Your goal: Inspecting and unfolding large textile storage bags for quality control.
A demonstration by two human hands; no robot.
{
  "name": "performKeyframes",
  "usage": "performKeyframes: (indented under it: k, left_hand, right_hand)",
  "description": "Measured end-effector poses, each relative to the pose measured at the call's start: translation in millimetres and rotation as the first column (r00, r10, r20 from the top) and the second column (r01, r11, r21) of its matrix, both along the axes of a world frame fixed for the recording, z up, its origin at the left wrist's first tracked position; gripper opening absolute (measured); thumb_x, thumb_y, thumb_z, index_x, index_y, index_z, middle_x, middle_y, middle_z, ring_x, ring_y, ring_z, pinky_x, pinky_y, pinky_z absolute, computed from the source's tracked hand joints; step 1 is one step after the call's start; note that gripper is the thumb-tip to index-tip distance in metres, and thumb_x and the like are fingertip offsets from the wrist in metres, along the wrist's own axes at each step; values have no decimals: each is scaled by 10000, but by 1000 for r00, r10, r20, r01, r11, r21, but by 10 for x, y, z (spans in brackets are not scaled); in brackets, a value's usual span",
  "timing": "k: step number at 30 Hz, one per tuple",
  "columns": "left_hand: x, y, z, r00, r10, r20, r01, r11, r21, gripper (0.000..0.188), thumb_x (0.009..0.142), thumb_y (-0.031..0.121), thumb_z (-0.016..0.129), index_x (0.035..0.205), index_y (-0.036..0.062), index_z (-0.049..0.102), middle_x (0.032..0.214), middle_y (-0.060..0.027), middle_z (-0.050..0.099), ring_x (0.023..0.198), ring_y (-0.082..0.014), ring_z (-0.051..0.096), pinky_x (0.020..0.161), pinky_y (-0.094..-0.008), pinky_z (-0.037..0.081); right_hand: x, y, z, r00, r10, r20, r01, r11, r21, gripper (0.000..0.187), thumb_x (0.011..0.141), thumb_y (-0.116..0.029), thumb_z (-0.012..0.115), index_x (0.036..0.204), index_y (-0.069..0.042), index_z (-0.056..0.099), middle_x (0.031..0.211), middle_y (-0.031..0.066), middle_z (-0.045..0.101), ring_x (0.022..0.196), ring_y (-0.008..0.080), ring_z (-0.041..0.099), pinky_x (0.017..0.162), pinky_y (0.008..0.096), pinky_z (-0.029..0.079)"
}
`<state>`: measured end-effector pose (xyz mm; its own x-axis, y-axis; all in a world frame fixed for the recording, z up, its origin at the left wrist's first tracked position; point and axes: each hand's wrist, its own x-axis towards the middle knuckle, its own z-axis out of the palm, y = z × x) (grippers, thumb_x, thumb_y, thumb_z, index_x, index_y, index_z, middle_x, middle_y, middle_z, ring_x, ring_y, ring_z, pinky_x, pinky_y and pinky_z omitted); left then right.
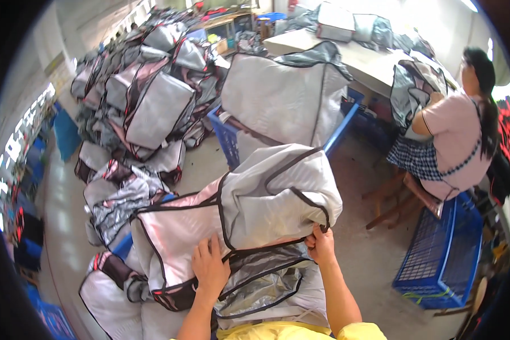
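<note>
Our right fingers (314, 239) pinch narrowly on the dark edging at the near right corner of a pale grey bag (249, 207); our left fingers (205, 249) lie slightly spread, palm down, on its pinkish near panel. The bag stretches between and beyond both sets of fingers, its left end reaching past the left ones. Its cloth is smooth with a soft sheen, boxy on the left, slumped and creased on the right, and black binding outlines every panel. Just below our fingers we see crinkled silver lining (260, 292), also bound in black. Ahead of them, a blue crate (224, 136) holds a large pale bag (283, 93); ahead and left rises a heap of similar bags (158, 107). Right of our right fingers, a stretch of grey floor (360, 272) runs to a blue lattice crate (422, 266), with a seated co-worker (456, 141) beyond.
</note>
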<state>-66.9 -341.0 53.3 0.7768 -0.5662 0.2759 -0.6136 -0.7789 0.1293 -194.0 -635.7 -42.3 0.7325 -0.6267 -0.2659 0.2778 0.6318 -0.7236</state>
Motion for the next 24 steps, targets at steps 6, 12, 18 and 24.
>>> performKeyframes:
  k: [6, 12, 18, 24]
  left_hand:
    - [256, -488, 909, 952, -304, -27, 274, 891, -362, 775, 823, 325, 864, 1450, 4, 542, 1338, -211, 571, 1223, -423, 565, 1054, -505, 466]
    - [258, -1295, 1030, 713, -700, 34, 646, 639, -418, 534, 804, 210, 816, 1311, 97, 692, 1112, -136, 681, 1044, -351, 663, 903, -443, 525]
    - [-430, -935, 253, 577, -786, 220, 809, 513, -288, 392, 712, 105, 757, 1089, 198, 811, 972, 6, 622, 870, -201, 632, 769, -356, 503]
    - [-623, -744, -114, 654, -730, 201, 751, 592, -294, 346, 759, 133, 751, 1098, 184, 800, 1042, -26, 629, 962, -221, 631, 835, -388, 510]
  right_hand:
    - [-229, 134, -128, 999, 33, 16, -33, 999, 10, 219, 1069, -211, 660, 899, -126, 554, 669, -54, 451, 536, 64, 367, 481, 256, 269]
    - [-284, 284, -214, 999, 37, 24, -37, 999, -5, 146, 1049, -186, 686, 1052, -119, 556, 717, -72, 481, 546, 39, 375, 471, 241, 269]
    - [-923, 247, -128, 921, -152, -360, 201, 974, 103, 270, 1031, -204, 701, 1244, -46, 657, 906, -10, 662, 544, 17, 393, 442, 201, 280]
    - [-1041, 638, 181, 983, 23, -184, -19, 1000, 22, 294, 1070, -338, 654, 1028, -49, 688, 835, 4, 687, 538, 36, 360, 477, 230, 275]
